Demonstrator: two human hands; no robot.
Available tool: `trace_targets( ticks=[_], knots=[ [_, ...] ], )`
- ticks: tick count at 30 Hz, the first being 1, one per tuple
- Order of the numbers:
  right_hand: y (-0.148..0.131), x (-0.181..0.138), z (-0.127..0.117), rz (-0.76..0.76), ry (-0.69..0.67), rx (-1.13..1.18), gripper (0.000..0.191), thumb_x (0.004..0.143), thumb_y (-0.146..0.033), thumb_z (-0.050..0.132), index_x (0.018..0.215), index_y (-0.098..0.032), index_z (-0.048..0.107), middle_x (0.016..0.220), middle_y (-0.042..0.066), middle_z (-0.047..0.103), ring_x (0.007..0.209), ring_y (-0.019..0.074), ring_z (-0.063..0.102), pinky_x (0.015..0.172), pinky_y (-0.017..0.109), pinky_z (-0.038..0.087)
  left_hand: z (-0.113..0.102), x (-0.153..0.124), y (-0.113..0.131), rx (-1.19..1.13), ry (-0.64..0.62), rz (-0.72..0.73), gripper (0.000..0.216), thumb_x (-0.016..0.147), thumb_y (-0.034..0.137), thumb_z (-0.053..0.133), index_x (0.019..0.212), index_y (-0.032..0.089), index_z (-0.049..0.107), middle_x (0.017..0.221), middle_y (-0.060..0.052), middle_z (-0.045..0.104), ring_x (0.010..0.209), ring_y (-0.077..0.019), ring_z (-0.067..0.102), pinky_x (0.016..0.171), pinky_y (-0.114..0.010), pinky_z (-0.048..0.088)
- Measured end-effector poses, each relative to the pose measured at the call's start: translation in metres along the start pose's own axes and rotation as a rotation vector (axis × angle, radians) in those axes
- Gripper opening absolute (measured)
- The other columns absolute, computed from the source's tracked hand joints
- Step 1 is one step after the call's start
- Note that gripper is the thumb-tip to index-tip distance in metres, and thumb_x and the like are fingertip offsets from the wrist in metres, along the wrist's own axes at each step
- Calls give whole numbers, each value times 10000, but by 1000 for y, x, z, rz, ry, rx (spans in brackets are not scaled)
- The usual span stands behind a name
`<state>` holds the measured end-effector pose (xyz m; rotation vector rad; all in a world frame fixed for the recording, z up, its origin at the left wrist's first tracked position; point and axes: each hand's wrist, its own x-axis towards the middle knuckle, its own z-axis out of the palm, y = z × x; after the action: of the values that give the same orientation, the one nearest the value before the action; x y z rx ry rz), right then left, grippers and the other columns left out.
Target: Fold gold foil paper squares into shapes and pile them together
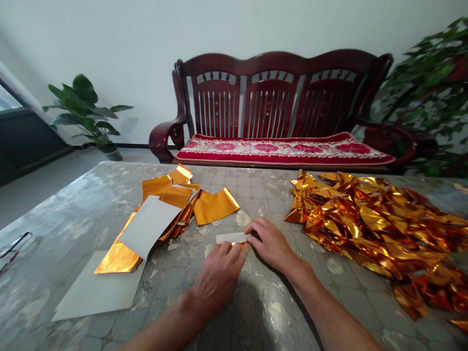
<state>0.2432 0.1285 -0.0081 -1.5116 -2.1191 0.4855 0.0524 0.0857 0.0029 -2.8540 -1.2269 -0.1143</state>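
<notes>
A small sheet of gold foil paper [231, 238] lies folded on the table in front of me, its pale back turned up as a narrow strip and a little gold showing along the near side. My left hand [224, 265] holds it down from the near side, with the fingers together over its lower edge. At the strip's right end, my right hand [268, 241] pinches the paper between thumb and fingers. The fingertips of both hands almost meet there. My left hand hides part of the sheet.
Left of my hands lies a loose stack of gold foil sheets [179, 197], some pale side up, with larger pale sheets [100, 287] underneath. A heap of folded gold foil pieces [369, 219] covers the right side. Beyond the patterned table [175, 302] stands a wooden bench [270, 97].
</notes>
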Motion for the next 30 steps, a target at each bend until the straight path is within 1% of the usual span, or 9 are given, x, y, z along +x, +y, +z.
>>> trace_targets(
  ticks=[3, 5, 10, 12, 16, 20, 23, 27, 30],
  knots=[
    [0, 2, 0, 33, -2, -5, 251, 853, -133, 627, 1094, -203, 633, 983, 37, 613, 930, 183, 561, 823, 293, 416, 1, 1, 1, -9, -11, -15, 450, 914, 80, 453, 1359, 148, 467, 1164, -95, 616, 963, -235, 571, 770, -368, 559],
    [0, 3, 0, 30, -13, -8, 241, 879, -145, 602, 1110, -203, 633, 999, 46, 605, 939, 184, 563, 831, 295, 420, 1, 1, 1, -21, -15, -22, 432, 905, 66, 453, 1325, 157, 495, 1153, -93, 616, 953, -226, 568, 771, -353, 557],
    [0, 4, 0, -6, -1, -21, 73, 888, -165, 602, 930, -210, 640, 965, 34, 582, 922, 180, 561, 813, 292, 423, 1, 1, 0, -35, 0, -30, 420, 884, 44, 456, 1277, 176, 518, 1122, -82, 614, 927, -220, 557, 751, -333, 545],
    [1, 3, 0, -17, 8, -20, 54, 897, -179, 598, 866, -211, 630, 931, 25, 579, 895, 174, 560, 791, 287, 422, 2, 1, 0, -31, 11, -35, 412, 889, 48, 454, 1272, 185, 519, 1112, -78, 613, 917, -214, 552, 751, -325, 538],
    [5, 2, -2, -59, -11, 39, 97, 924, -182, 563, 880, -214, 644, 940, 25, 594, 905, 168, 569, 805, 285, 432, 3, 0, 0, -20, 12, -53, 404, 898, 64, 459, 1276, 194, 518, 1082, -73, 607, 907, -221, 546, 733, -328, 532],
    [10, 1, -4, -64, -27, 100, 121, 896, -132, 574, 912, -217, 659, 977, 31, 606, 935, 173, 575, 825, 292, 443, 1, 0, 0, -35, -5, -61, 417, 899, 60, 458, 1289, 198, 510, 1066, -65, 602, 905, -228, 545, 727, -341, 534],
    [8, -2, -2, -46, 15, 109, 136, 887, -103, 558, 899, -206, 645, 969, 34, 593, 939, 177, 567, 833, 304, 442, 1, 1, -1, -46, -13, -65, 396, 913, 81, 462, 1290, 193, 510, 1081, -66, 604, 917, -235, 549, 742, -356, 539],
    [0, -7, 2, -4, 76, 44, 85, 834, -133, 646, 876, -205, 628, 960, 34, 587, 959, 200, 544, 856, 335, 427, 2, 3, -2, -83, -6, -77, 372, 921, 100, 485, 1279, 196, 516, 1062, -62, 613, 915, -223, 560, 767, -343, 534],
    [-6, -8, 5, 34, 115, 6, 62, 838, -155, 647, 838, -210, 619, 951, 35, 597, 955, 209, 537, 855, 347, 418, 2, 2, -1, -160, 23, -122, 276, 938, 114, 482, 1181, 215, 563, 1016, -47, 620, 921, -206, 585, 784, -317, 525]
  ],
)
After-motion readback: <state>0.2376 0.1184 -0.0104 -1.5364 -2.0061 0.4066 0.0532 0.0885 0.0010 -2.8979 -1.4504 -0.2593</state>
